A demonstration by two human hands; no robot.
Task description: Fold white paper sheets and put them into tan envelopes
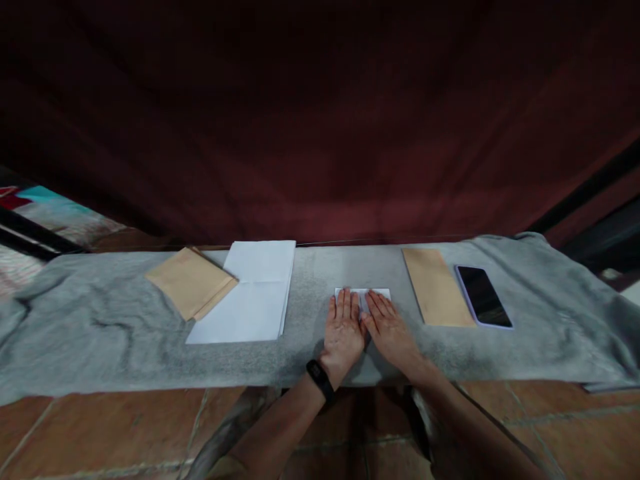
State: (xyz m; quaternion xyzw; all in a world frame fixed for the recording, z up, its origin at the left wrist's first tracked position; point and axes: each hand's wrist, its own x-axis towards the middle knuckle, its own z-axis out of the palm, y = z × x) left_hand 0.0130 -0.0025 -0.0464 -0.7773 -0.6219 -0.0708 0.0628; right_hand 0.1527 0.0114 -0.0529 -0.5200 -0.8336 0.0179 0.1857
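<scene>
A small folded white paper (362, 293) lies on the grey cloth (100, 327) that covers a low table. My left hand (343, 328) lies flat on it, fingers stretched out and together, with a black band on the wrist. Beside it, touching, my right hand (388, 325) also presses flat on the paper with straight fingers. Most of the paper is hidden under both hands; only its far edge shows.
Left of my hands lies a stack of white sheets (250, 293) with brown envelopes (191, 281) partly over its left side. To the right rest a single brown envelope (437, 287) and a dark phone (483, 297). A dark red curtain hangs behind; tiled floor lies below.
</scene>
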